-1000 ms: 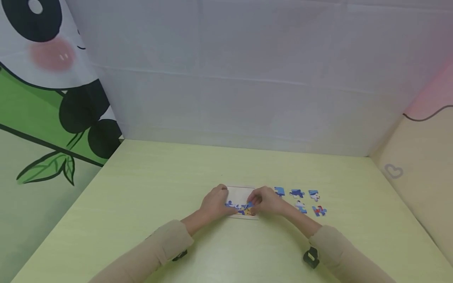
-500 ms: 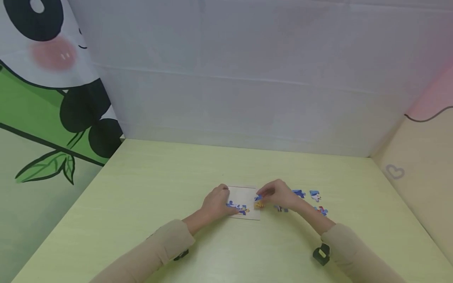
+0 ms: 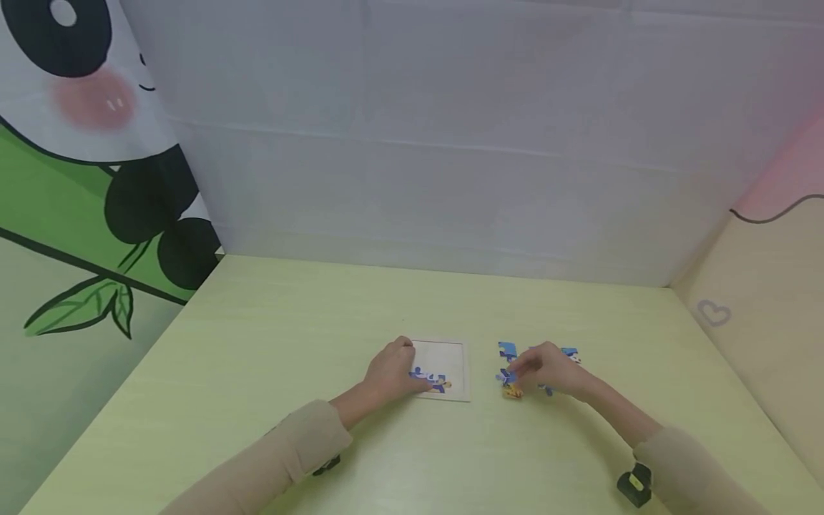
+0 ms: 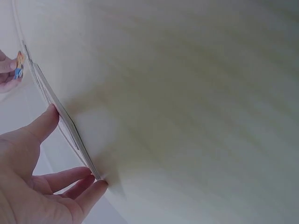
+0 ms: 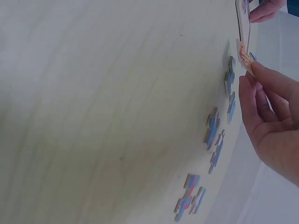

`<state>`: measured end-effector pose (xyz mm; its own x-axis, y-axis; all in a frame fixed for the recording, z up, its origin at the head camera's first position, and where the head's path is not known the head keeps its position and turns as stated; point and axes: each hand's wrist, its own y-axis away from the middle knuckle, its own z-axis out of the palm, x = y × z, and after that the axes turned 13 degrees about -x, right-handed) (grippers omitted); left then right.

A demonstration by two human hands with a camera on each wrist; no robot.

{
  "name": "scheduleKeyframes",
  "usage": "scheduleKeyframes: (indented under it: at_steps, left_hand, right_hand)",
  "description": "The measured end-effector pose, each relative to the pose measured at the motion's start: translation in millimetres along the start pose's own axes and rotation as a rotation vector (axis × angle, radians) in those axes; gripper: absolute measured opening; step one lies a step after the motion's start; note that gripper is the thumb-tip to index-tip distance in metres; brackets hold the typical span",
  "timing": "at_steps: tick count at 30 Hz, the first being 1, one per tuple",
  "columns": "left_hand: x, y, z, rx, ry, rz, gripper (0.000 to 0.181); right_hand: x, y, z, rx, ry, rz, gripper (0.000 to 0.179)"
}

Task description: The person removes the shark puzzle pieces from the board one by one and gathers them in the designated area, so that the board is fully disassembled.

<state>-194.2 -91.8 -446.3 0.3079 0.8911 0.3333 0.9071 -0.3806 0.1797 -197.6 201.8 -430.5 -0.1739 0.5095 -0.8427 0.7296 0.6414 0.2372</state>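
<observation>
A square puzzle board (image 3: 444,355) lies on the table, with a few joined blue, white and yellow pieces (image 3: 440,383) along its near side. My left hand (image 3: 389,370) grips the board's left side, thumb nearer me and fingertips farther off; the left wrist view shows them on its edge. To the right of the board, my right hand (image 3: 550,367) pinches a yellow-orange puzzle piece (image 5: 244,56) between thumb and fingers, tilted above the table. Blue pieces lie beneath and around this hand, which partly hides them in the head view.
Loose pieces lie in rough rows right of the board, among them a blue one (image 3: 507,349), a blue-and-white one (image 3: 570,353) and a red-and-blue one (image 5: 187,196). The pale yellow table (image 3: 309,307) meets a white backdrop (image 3: 418,200) behind.
My right hand has lifted the yellow piece off the board's near right corner and carried it right, over the loose pieces. The left hand has stayed on the board.
</observation>
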Motion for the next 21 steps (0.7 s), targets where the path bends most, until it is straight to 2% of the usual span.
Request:
scheduleKeyframes:
  at_steps: [6, 13, 16, 18, 21]
  left_hand:
    - [-2.2, 3.8, -0.4, 0.001, -0.01, 0.016, 0.052]
    - [-4.6, 8.5, -1.2, -0.01, -0.009, 0.03, 0.052]
    - [-7.7, 9.0, 0.2, -0.007, -0.004, 0.045, 0.054]
    - [-9.7, 9.0, 0.0, -0.005, 0.001, 0.059, 0.056]
    - [-12.4, 10.2, -1.6, 0.005, 0.021, 0.079, 0.056]
  right_hand:
    - [8.3, 10.9, 8.4, -0.006, -0.009, 0.01, 0.02]
    - [11.8, 16.1, 22.4, -0.007, 0.055, -0.11, 0.021]
    - [11.2, 16.0, 27.5, 0.014, 0.082, -0.071, 0.022]
    - [11.2, 15.1, 29.1, 0.034, 0.091, -0.017, 0.022]
    - [10.1, 15.0, 30.4, 0.052, 0.125, 0.01, 0.023]
